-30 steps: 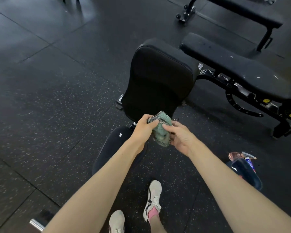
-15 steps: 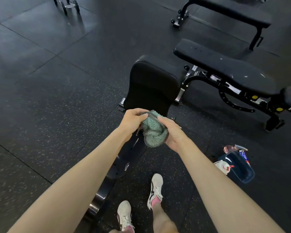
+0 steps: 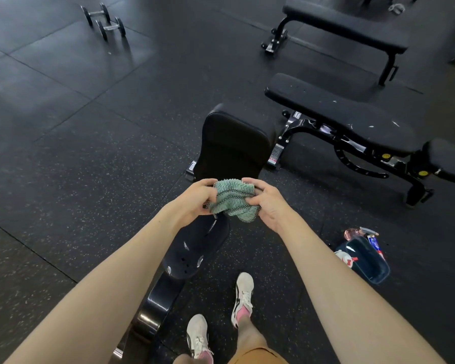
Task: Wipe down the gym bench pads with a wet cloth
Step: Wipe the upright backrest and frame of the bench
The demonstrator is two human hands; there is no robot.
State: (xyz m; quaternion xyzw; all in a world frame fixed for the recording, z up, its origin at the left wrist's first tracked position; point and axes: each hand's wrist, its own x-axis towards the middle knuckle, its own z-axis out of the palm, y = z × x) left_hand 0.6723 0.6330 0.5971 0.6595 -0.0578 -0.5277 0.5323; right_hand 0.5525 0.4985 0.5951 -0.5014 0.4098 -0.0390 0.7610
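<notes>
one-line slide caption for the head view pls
Standing person's left hand and right hand grip a crumpled green terry cloth over a black padded gym bench.

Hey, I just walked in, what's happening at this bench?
A person stands over a black bench, holding a bunched green cloth in both hands: the left hand grips one side, the right hand the other. The cloth is held above the pads, so it is not wiping now. A dark tub and a spray bottle sit on the floor at the person's right.
</notes>
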